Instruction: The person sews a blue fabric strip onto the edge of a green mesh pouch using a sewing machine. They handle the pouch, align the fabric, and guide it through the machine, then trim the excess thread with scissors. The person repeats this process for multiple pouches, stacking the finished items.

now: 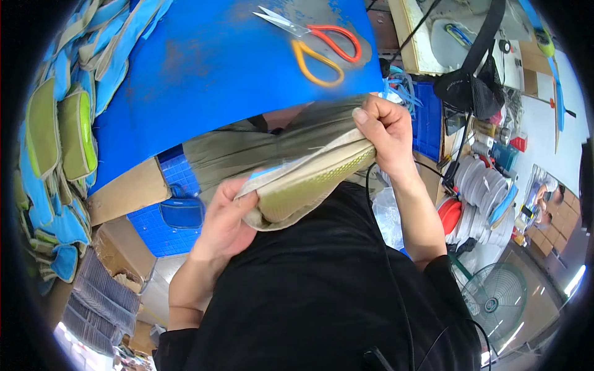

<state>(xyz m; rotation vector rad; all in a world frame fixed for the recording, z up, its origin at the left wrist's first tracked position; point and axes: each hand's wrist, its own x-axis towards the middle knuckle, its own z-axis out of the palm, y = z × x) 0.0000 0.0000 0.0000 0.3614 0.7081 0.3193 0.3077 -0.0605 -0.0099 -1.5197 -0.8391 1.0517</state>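
Observation:
Between my hands, over my lap, stretches an olive-green fabric piece [291,199] with a pale beige edge and a dotted area; a bit of blue shows at its upper edge. My left hand [228,216] is closed on its lower left end, thumb against fingers. The upper right end is pinched in my right hand [390,128], thumb on top. Ahead on the blue tabletop [204,68] lies a pair of scissors [307,31], blades apart, with one red and one yellow handle loop. Neither hand touches them.
Similar green and blue fabric pieces [59,133] are heaped along the left side. A black lamp-like fitting [455,93] hangs at the right. Stacked grey pieces [482,191] and a fan [495,300] stand beyond my right arm, a cardboard box [120,247] at the left.

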